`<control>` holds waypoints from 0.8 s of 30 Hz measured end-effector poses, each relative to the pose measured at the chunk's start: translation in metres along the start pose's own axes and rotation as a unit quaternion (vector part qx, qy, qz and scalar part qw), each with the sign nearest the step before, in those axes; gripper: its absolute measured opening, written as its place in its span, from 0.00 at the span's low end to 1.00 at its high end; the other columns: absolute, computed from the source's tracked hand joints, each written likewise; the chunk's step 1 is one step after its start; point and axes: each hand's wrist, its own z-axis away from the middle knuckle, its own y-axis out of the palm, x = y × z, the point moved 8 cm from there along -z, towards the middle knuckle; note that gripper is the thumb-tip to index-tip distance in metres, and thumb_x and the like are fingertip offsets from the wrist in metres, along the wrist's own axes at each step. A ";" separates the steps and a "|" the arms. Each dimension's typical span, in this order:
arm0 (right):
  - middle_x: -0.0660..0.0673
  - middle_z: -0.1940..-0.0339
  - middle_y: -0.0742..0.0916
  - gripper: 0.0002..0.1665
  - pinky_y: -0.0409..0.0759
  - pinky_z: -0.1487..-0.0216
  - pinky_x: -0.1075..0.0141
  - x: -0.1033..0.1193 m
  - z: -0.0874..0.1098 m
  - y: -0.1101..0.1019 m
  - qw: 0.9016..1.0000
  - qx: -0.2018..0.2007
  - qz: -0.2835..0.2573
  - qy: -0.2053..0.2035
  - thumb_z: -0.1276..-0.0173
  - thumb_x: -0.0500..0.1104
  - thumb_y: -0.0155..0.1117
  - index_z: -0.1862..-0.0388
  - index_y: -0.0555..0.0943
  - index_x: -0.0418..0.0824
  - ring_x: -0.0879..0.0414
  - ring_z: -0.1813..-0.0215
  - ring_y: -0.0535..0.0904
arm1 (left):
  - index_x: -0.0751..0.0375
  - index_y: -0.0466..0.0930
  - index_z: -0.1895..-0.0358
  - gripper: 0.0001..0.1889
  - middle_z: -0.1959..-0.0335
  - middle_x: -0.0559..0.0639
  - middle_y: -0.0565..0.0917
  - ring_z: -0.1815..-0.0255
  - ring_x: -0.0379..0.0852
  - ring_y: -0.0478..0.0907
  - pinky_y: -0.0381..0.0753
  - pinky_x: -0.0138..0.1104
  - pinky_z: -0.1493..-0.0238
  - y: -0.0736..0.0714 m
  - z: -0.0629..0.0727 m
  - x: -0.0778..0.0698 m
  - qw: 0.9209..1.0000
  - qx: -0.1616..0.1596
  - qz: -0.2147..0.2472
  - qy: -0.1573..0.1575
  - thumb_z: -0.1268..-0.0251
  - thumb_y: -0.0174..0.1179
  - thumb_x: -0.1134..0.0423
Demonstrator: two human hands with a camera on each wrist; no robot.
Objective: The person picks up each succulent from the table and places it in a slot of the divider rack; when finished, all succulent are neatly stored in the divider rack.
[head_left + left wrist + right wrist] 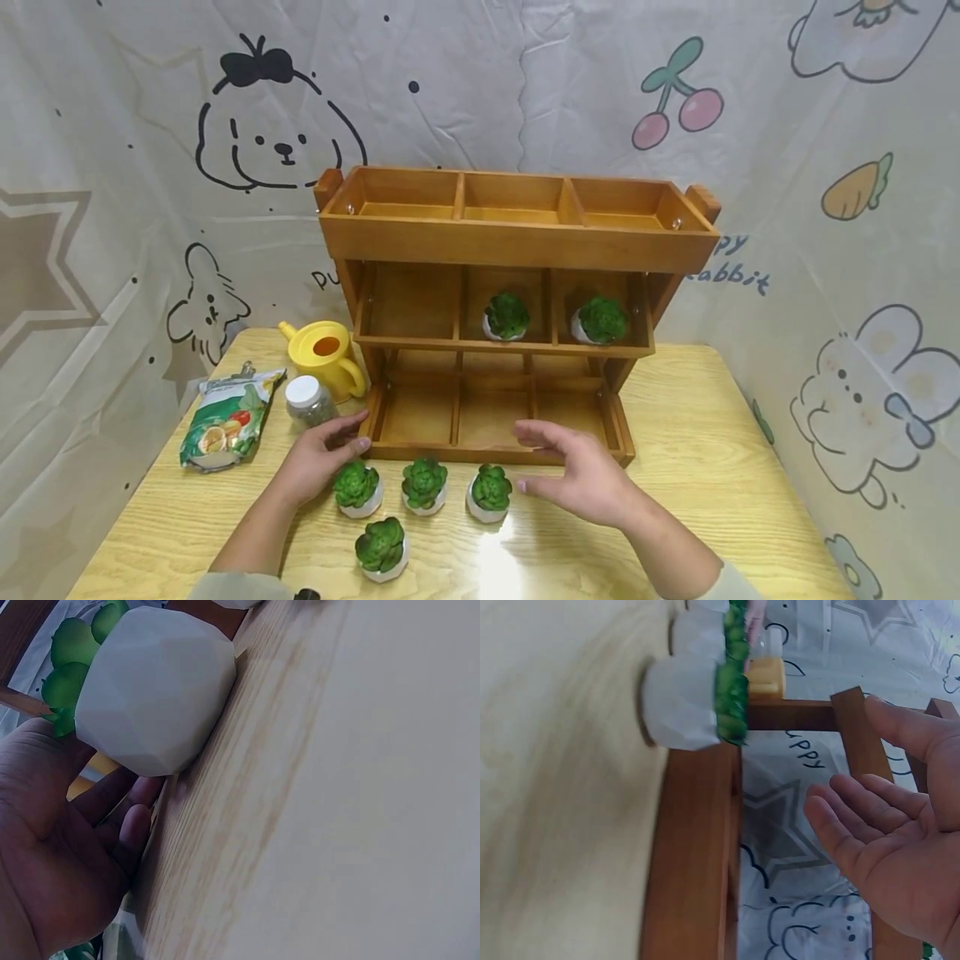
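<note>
My left hand (321, 454) is at the lower left corner of the wooden shelf (517, 242), just behind a small potted succulent (358, 490). In the left wrist view its fingers (135, 825) are loosely bent beside the faceted white pot (154, 694), without gripping it. My right hand (577, 475) hovers before the bottom tier, thumb and fingers spread, to the right of another succulent (490, 493). The right wrist view shows this palm (900, 870) with nothing in it. Between them stands a succulent (424, 485), and one more (382, 548) sits nearer me.
Two succulents, one in the centre (507, 317) and one on the right (600, 320), occupy the middle tier. Left of the shelf are a yellow watering can (322, 354), a white-lidded jar (309, 400) and a clipped green bag (228, 421). Patterned cloth (465, 83) hangs around the table.
</note>
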 end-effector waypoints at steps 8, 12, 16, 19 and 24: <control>0.48 0.32 0.83 0.41 0.81 0.36 0.52 -0.014 0.008 0.022 0.999 0.030 0.008 0.007 0.38 0.47 0.81 0.28 0.76 0.41 0.49 0.36 0.82 | 0.52 0.75 0.26 0.34 0.31 0.57 0.79 0.34 0.57 0.77 0.77 0.51 0.33 0.000 -0.001 0.002 1.000 0.001 0.003 -0.001 0.31 0.69 0.44; 0.45 0.33 0.83 0.43 0.81 0.36 0.52 -0.017 0.010 0.028 0.999 0.037 0.003 0.006 0.40 0.45 0.82 0.27 0.75 0.39 0.48 0.36 0.81 | 0.52 0.75 0.26 0.33 0.32 0.57 0.79 0.35 0.55 0.78 0.78 0.48 0.34 0.001 -0.001 0.002 1.000 0.003 0.005 -0.004 0.31 0.68 0.45; 0.47 0.32 0.83 0.45 0.81 0.36 0.53 -0.022 0.012 0.031 0.999 0.039 0.002 0.012 0.42 0.46 0.83 0.27 0.75 0.40 0.47 0.35 0.81 | 0.52 0.75 0.26 0.33 0.32 0.57 0.80 0.35 0.55 0.78 0.77 0.48 0.35 0.001 -0.001 0.001 1.000 0.000 -0.002 -0.002 0.30 0.68 0.45; 0.49 0.32 0.82 0.46 0.81 0.36 0.54 -0.025 0.014 0.034 0.999 0.043 0.008 0.018 0.43 0.47 0.84 0.27 0.75 0.42 0.47 0.35 0.81 | 0.52 0.75 0.26 0.33 0.33 0.57 0.80 0.35 0.56 0.78 0.77 0.50 0.34 0.000 -0.001 0.000 1.000 -0.003 -0.005 -0.002 0.31 0.68 0.45; 0.46 0.33 0.83 0.45 0.81 0.36 0.52 -0.032 0.016 0.040 0.998 0.047 0.020 0.026 0.43 0.52 0.83 0.29 0.77 0.39 0.45 0.38 0.82 | 0.52 0.75 0.26 0.33 0.32 0.57 0.79 0.34 0.56 0.77 0.77 0.51 0.34 0.000 0.000 0.001 1.000 -0.001 -0.002 -0.001 0.31 0.68 0.45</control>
